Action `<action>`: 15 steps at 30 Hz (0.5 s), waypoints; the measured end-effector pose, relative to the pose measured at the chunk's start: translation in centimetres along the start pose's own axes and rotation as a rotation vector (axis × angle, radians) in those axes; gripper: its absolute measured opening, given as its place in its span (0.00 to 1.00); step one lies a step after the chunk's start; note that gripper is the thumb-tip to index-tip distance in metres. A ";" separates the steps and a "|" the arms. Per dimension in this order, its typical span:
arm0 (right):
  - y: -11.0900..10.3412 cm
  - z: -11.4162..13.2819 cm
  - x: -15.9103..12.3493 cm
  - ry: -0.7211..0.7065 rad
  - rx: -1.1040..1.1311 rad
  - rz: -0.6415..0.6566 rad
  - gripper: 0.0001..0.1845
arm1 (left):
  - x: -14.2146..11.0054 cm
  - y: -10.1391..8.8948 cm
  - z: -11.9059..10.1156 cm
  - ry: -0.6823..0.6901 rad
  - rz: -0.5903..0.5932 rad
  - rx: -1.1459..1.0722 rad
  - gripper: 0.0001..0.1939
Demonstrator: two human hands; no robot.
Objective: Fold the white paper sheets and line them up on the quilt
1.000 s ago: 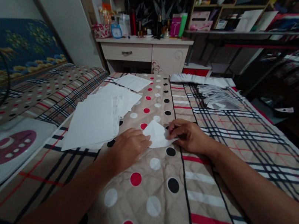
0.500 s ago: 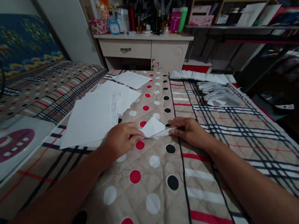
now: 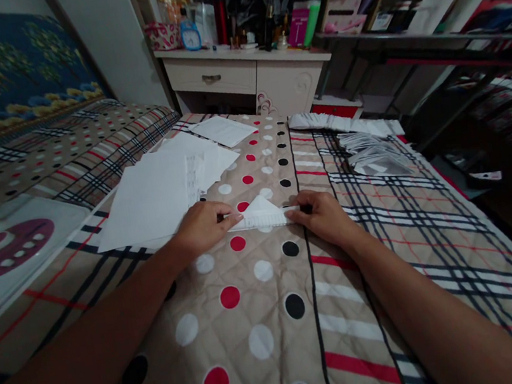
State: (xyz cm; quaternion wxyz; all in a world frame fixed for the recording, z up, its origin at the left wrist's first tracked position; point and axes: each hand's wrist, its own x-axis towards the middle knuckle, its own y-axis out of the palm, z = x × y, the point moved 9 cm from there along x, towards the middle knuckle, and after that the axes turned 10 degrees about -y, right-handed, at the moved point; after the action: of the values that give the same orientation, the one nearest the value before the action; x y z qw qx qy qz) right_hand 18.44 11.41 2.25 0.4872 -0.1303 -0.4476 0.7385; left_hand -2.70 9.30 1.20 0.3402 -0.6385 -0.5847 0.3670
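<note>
Matt white folded paper (image 3: 263, 211) over quilted, slightly wrinkled cloth (image 3: 252, 295); drawer handle (image 3: 211, 79) apparently smooth metal

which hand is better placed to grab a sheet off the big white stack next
Probably the left hand: it is close beside the white stack, while the right hand is across the folded paper. Both hold that paper, so the left would have to let go first.

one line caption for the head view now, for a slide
Two hands, left and right, hold a folded white paper between them above a dotted, plaid bedspread.
</note>
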 end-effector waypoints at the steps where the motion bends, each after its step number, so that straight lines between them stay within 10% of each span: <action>1: 0.0 -0.1 0.0 0.007 0.006 -0.005 0.07 | 0.1 0.1 0.1 -0.004 0.002 0.008 0.17; 15: 0.4 -1.8 0.6 0.076 0.173 0.030 0.11 | 0.4 0.3 0.3 -0.050 0.088 -0.040 0.19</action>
State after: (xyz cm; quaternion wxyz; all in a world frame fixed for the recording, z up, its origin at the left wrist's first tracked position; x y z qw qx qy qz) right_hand 19.04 12.85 1.10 0.5023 -0.1225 -0.3613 0.7760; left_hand -2.82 9.65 0.80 0.2964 -0.6608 -0.5717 0.3855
